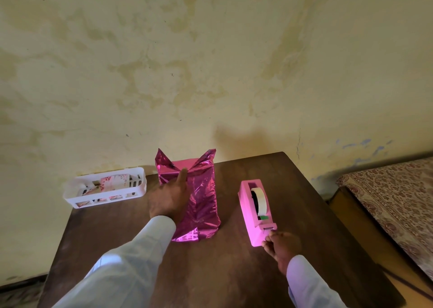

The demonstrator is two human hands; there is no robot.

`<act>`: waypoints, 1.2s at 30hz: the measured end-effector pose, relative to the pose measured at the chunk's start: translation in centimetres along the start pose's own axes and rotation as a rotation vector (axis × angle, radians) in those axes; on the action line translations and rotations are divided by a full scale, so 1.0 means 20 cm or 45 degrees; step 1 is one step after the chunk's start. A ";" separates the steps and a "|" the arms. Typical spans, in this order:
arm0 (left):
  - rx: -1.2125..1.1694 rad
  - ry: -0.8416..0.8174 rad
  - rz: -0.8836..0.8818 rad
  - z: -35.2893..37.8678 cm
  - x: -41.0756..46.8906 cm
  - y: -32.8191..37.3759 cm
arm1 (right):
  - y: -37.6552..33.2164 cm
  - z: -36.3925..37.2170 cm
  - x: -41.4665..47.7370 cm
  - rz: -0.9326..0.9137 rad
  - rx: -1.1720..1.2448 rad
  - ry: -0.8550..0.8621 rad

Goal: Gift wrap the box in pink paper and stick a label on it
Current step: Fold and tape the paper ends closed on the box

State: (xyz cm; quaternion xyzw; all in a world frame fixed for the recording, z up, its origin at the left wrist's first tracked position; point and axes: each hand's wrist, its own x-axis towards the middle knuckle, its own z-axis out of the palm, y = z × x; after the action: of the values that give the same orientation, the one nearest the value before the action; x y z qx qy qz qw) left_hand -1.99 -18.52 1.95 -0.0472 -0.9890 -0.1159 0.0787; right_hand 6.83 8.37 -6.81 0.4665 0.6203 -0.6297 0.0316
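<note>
Box [202, 191] as I saw it lay lengthwise away from me, fully sheathed in shiny, crinkled pink paper [206, 216], far end was unfolded with two flaps standing up like ears, near end was folded down, pink tape dispenser [254, 214] stood near its right, apart

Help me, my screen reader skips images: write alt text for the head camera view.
A person's left hand presses flat on a box wrapped in shiny pink foil paper, far flaps standing open, while the right hand pinches the cutter end of a pink plastic tape dispenser. A white slotted plastic basket sits far left on the dark wooden table.
</note>
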 end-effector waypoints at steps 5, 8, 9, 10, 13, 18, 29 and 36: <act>-0.020 0.010 -0.009 0.00 -0.02 0.01 | 0.03 0.05 0.02 -0.090 -0.179 0.098; -0.023 -0.010 -0.008 0.01 -0.03 0.01 | 0.07 0.08 0.06 -0.189 -0.317 0.220; -0.019 -0.016 -0.014 0.01 -0.03 0.01 | 0.09 0.08 0.08 -0.206 -0.378 0.253; -0.012 -0.021 -0.024 0.00 -0.03 0.01 | 0.13 0.07 0.11 -0.209 -0.463 0.283; -0.049 -0.033 -0.011 0.00 -0.05 0.01 | 0.25 0.02 0.12 -0.188 -0.713 0.348; -0.048 -0.043 0.010 -0.03 -0.08 0.00 | 0.27 0.09 -0.03 -0.431 -0.755 0.306; -0.107 0.060 0.062 -0.07 -0.19 0.02 | -0.61 0.56 -0.76 -0.865 -0.075 -0.561; -0.066 0.092 0.054 -0.07 -0.22 0.01 | -0.80 0.78 -0.80 -0.708 -0.261 -0.704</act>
State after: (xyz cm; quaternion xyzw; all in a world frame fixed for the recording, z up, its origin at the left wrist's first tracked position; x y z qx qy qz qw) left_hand 2.47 -18.88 2.56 -0.0661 -0.9810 -0.1414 0.1155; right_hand -2.48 -9.22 12.07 0.0885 0.7505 -0.6509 0.0721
